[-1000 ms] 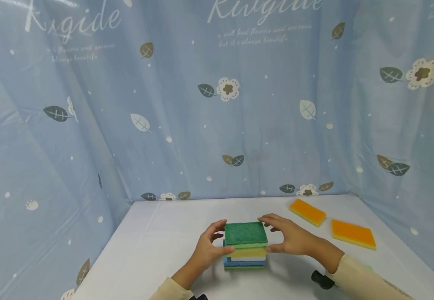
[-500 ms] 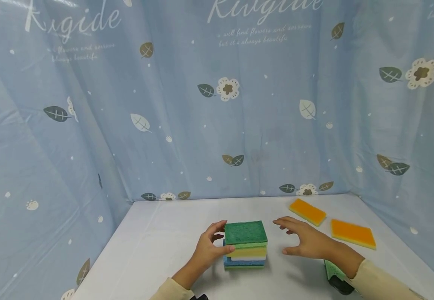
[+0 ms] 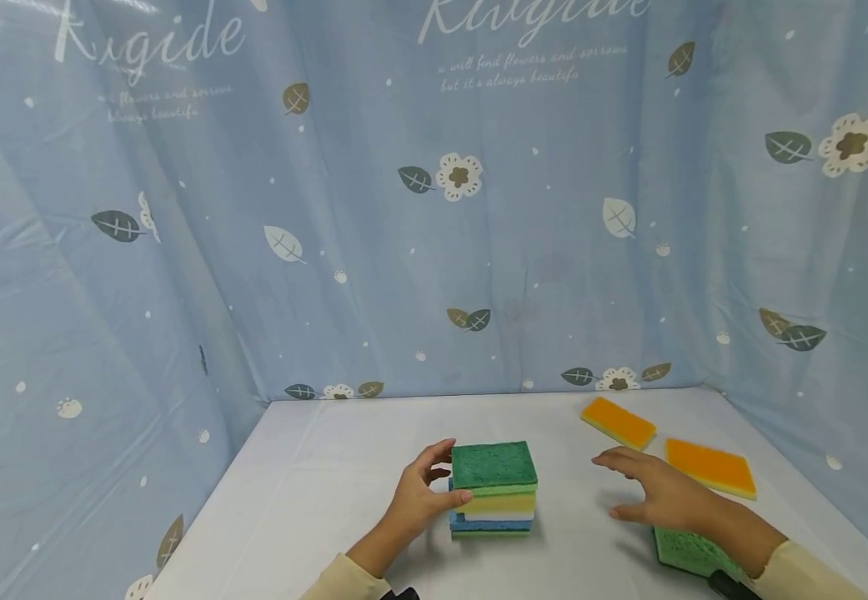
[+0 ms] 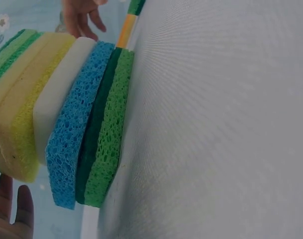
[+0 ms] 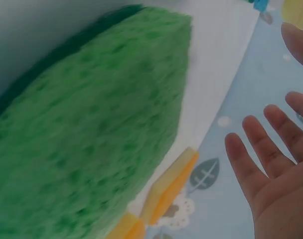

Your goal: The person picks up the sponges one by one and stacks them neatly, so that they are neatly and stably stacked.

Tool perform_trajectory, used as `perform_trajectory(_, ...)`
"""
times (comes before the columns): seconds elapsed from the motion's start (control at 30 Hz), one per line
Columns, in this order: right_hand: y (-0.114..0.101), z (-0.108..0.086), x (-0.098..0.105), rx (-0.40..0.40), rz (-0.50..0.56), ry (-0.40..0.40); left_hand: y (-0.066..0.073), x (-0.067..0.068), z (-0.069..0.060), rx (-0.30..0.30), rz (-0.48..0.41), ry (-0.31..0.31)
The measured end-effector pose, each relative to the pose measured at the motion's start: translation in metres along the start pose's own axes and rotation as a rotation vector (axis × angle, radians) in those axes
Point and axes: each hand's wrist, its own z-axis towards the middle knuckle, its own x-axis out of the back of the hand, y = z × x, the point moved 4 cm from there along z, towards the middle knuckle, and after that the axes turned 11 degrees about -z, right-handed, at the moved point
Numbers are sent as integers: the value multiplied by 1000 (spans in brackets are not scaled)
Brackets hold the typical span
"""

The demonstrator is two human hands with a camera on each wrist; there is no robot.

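A stack of sponges [image 3: 494,504] stands on the white table, dark green on top, with yellow, white, blue and green layers below. My left hand [image 3: 418,496] holds its left side near the top, thumb at the front corner and fingers toward the back. In the left wrist view, the blue sponge [image 4: 76,124] and bottom green sponge [image 4: 109,134] show edge-on. My right hand [image 3: 666,492] is held above the table to the right, fingers spread and holding nothing. Beneath its wrist lies a green sponge [image 3: 692,552], partly hidden by the arm.
Two orange-topped sponges lie at the right: one farther back [image 3: 619,422], one nearer the right edge [image 3: 711,467]. A blue patterned curtain [image 3: 373,275] hangs behind and on both sides of the white table [image 3: 313,492].
My right hand has left the right side of the stack and moved right, over the loose green sponge, which has come into view. The left hand and the stack stay in place.
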Motion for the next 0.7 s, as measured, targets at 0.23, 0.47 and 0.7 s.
perform_trajectory(0.23,16,-13,-3,-16,-51,5,-18,4,3,6,-9,9)
perform_trajectory(0.47,30,-25,-3,-1,-35,-17,-36,10,4,-9,-21,28)
perform_trajectory(0.7,43,-40,-7,-39,-9,-71,-37,11,5,-64,-13,10)
